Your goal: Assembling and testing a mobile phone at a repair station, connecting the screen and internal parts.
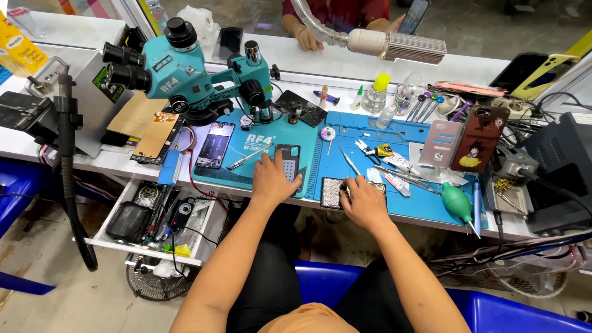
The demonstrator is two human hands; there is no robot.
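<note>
Left hand [271,179] lies flat, palm down, fingers spread loosely, pressing on the near-left part of a dark phone frame [288,161] on the teal work mat [246,176]; not gripping, it looks like it just pins the frame so it won't slide. Right hand [364,200] is curled, fingertips down on a small gridded parts tray [333,191] at the near edge of the blue silicone mat [425,206]; can't tell if anything is pinched between the fingers, too small.

Just far of the right hand: tweezers [350,161] lying loose, then more thin tools fanned to the right, all within reach. Green rubber air blower [457,202] near right. Left of the left hand, a screwdriver [246,159] and a bare phone screen [215,145] lying flat. Far left, a teal stereo microscope [179,68] on its arm, head swung over the mat. Two phone cases [472,139] prop upright at right, out of the work area. Open drawer [154,219] below the bench at near left, full of cables and bits. Across the counter, another person's hand [306,40] rests on the far edge.
</note>
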